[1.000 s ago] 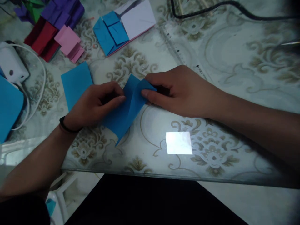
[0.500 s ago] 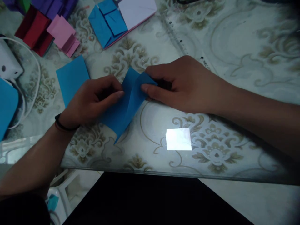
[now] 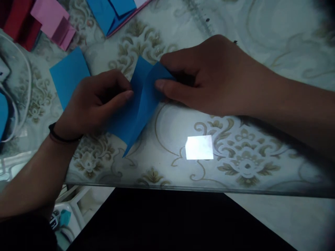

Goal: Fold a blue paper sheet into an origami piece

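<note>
A creased blue paper [image 3: 141,101] is held above the patterned table between my two hands. My left hand [image 3: 102,101], with a black band at the wrist, pinches its left side between thumb and curled fingers. On the right side, my right hand [image 3: 188,75] grips the upper right corner, thumb on top and fingers behind. One flap of the paper stands up along a diagonal fold, and a pointed corner hangs toward the table's front edge. Another blue sheet [image 3: 69,73] lies flat behind my left hand.
Folded red [image 3: 22,26] and pink [image 3: 53,22] papers lie at the back left, near a folded blue piece [image 3: 111,15]. A white cable [image 3: 28,69] curves at the far left. The table's front edge [image 3: 162,188] runs near my lap.
The view has shifted and come closer, so the things at the back sit higher and further left. Both hands keep their hold, and the blue paper's fold looks almost the same.
</note>
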`<state>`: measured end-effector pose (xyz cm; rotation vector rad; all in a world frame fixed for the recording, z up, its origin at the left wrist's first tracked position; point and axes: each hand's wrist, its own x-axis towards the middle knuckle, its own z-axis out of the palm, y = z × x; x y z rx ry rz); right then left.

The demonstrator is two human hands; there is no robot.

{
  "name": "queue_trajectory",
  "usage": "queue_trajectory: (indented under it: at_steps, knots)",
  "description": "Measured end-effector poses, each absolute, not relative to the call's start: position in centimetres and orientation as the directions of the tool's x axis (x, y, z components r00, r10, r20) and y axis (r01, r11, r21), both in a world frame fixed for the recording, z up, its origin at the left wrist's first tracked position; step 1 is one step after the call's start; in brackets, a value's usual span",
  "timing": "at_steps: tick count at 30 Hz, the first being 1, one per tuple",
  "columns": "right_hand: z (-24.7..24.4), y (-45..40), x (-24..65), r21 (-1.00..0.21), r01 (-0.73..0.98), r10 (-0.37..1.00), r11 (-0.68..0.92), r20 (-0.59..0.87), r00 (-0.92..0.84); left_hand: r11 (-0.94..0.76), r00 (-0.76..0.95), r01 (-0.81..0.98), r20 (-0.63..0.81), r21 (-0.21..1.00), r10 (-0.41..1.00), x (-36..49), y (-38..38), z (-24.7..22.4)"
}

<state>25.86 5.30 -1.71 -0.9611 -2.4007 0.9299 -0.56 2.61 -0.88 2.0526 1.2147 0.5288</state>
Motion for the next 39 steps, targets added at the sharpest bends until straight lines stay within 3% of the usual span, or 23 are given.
queue_trajectory:
  at_steps: [39]
  knots:
    - [-2.47, 5.65, 25.96, -0.744, 0.393, 0.688, 0.541, 0.123, -0.715, -0.313, 0.512, 0.587, -0.042, 0.747, 0.858, -0.42, 2.7, -0.51]
